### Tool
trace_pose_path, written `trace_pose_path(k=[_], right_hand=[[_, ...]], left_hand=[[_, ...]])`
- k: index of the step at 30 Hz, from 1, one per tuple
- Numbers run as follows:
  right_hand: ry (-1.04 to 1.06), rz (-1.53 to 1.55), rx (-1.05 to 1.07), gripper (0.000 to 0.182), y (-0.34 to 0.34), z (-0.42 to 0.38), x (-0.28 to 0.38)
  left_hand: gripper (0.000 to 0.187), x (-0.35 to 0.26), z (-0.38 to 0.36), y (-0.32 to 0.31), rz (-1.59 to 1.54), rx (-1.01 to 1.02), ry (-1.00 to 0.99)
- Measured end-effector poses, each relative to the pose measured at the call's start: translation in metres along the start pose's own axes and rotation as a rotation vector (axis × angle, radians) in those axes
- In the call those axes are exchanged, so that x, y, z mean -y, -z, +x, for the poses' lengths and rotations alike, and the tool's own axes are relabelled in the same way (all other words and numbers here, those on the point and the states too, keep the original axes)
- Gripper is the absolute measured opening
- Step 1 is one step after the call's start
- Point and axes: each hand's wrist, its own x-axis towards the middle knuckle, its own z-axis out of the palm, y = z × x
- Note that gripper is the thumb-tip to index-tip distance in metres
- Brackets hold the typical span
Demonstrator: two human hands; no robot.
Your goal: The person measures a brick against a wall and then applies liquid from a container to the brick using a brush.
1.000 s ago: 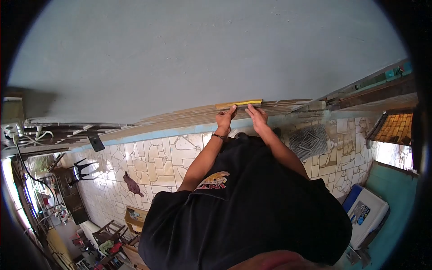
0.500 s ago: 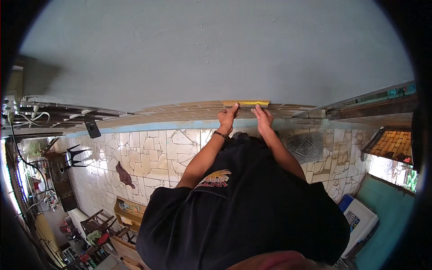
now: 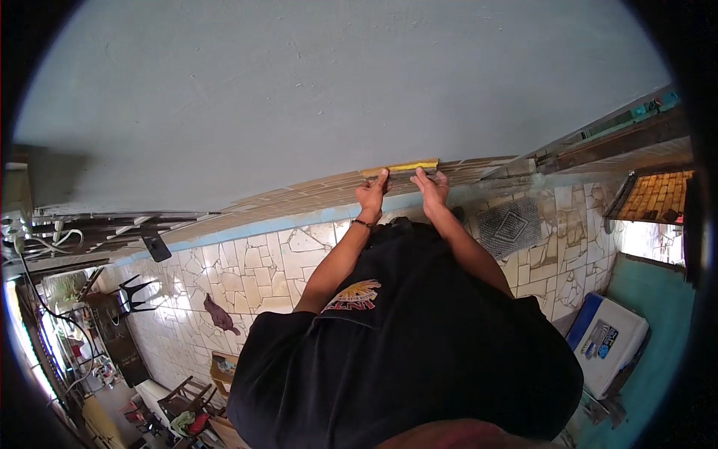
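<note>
Two hands, left hand [image 3: 372,196] and right hand [image 3: 431,189]; one yellow strip [image 3: 404,168]; one wristband [image 3: 362,224]; one black chair [image 3: 136,292]; one white and blue cooler [image 3: 607,341]; one patterned mat [image 3: 511,227].

Strip [image 3: 404,168] on wall [image 3: 336,97], above hands [image 3: 402,191]
</note>
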Motion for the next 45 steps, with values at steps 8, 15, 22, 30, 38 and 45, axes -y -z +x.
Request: trace_pose_path(k=[8, 15, 22, 30, 38, 45], right_hand=[[0.046, -0.03, -0.018, 0.051, -0.001, 0.003, -0.01], [0.065, -0.102, -0.019, 0.044, 0.002, 0.008, -0.019], [0.069, -0.115, -0.033, 0.043, 0.005, 0.014, -0.022], [-0.102, -0.237, 0.112, 0.06, 0.018, 0.0, -0.01], [-0.14, -0.482, 0.15, 0.058, 0.015, -0.005, 0.006], [-0.265, -0.562, 0.163, 0.051, 0.015, 0.007, 0.022]], left_hand=[[0.037, 0.005, -0.001, 0.014, -0.085, 0.114, -0.012], [0.037, 0.0, -0.006, 0.017, -0.068, 0.123, -0.011], [0.036, 0.007, 0.001, 0.016, -0.098, 0.09, -0.061], [0.036, 0.013, -0.002, 0.003, -0.008, -0.096, -0.104], [0.049, 0.031, 0.0, -0.018, -0.03, -0.331, -0.07], [0.041, 0.026, -0.003, -0.034, -0.17, -0.419, 0.027]])
